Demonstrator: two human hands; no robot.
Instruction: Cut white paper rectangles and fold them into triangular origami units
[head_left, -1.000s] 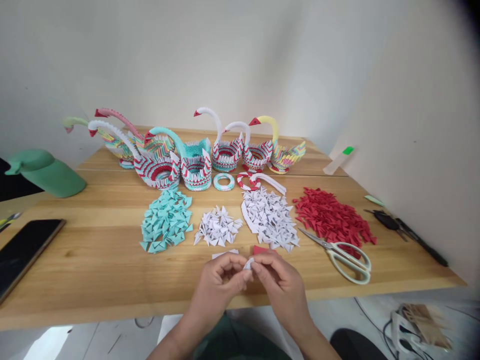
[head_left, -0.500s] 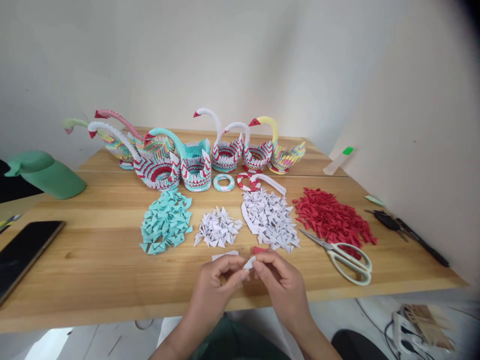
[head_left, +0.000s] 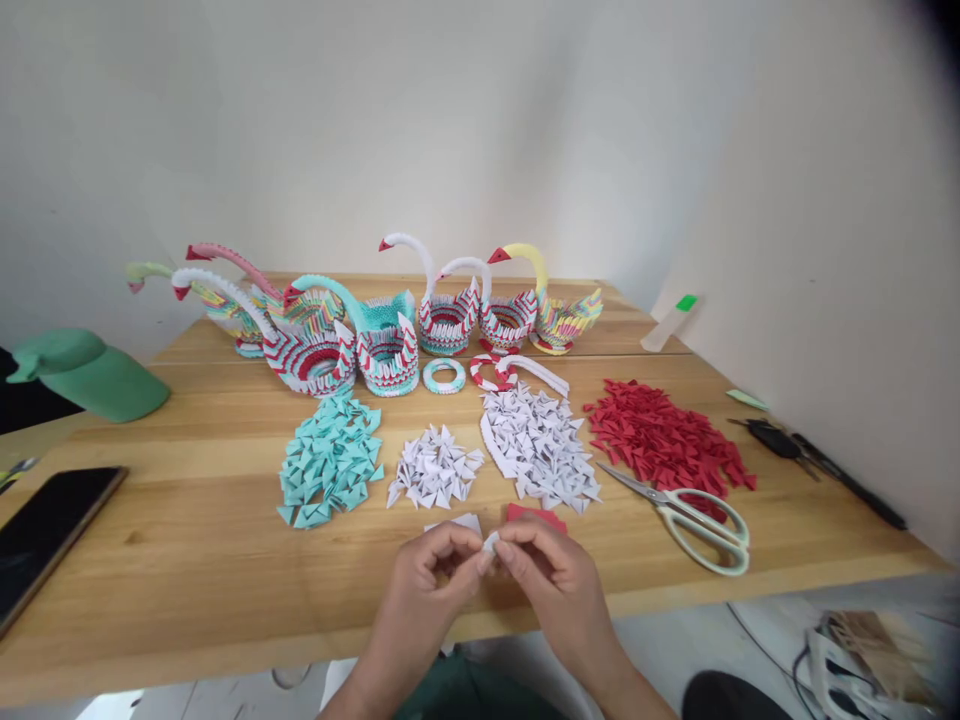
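While both hands (head_left: 431,590) (head_left: 559,585) pinch it, white paper (head_left: 491,542), long axis rising rightward

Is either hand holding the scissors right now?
No, the scissors lie on the table beside the red paper pile, while both hands pinch a small white paper piece.

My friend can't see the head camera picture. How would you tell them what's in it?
The left hand and right hand pinch a white paper piece at a wooden table. Beyond lie a teal heap, two white heaps and a red heap of folded paper, with paper swans behind. Scissors lie right, a phone left.
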